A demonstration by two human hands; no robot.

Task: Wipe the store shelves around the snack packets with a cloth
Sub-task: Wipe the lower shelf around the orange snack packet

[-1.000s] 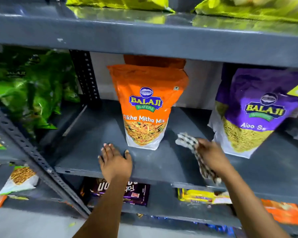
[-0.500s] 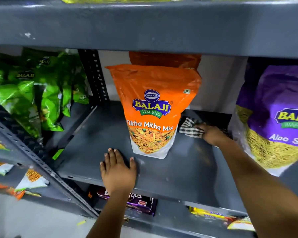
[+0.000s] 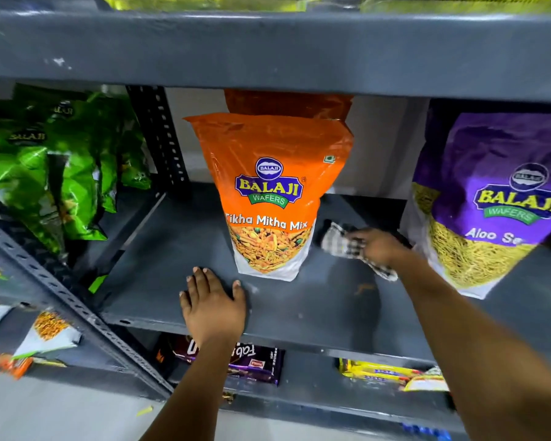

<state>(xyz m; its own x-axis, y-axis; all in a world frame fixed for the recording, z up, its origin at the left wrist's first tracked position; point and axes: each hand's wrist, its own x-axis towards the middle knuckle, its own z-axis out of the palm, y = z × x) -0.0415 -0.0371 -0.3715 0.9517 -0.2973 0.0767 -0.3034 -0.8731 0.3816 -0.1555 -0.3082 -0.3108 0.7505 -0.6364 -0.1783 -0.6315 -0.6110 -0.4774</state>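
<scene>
An orange snack packet (image 3: pixel 269 192) stands upright in the middle of the grey metal shelf (image 3: pixel 299 313), with another orange packet (image 3: pixel 287 101) behind it. A purple snack packet (image 3: pixel 490 198) stands at the right. My right hand (image 3: pixel 379 246) presses a black-and-white checked cloth (image 3: pixel 341 241) onto the shelf between the orange and purple packets, deep in. My left hand (image 3: pixel 212 303) lies flat, fingers spread, on the shelf's front edge just left of the orange packet's base.
Green snack packets (image 3: pixel 54 167) fill the neighbouring bay at left, past a perforated upright post (image 3: pixel 159 135). The shelf above (image 3: pixel 268 49) hangs low overhead. Below lie a dark biscuit pack (image 3: pixel 255 364) and yellow packs (image 3: pixel 392 374).
My right hand with the cloth went from the shelf's front toward the back between the packets, then drew slightly forward again. My left hand stays planted at the front edge.
</scene>
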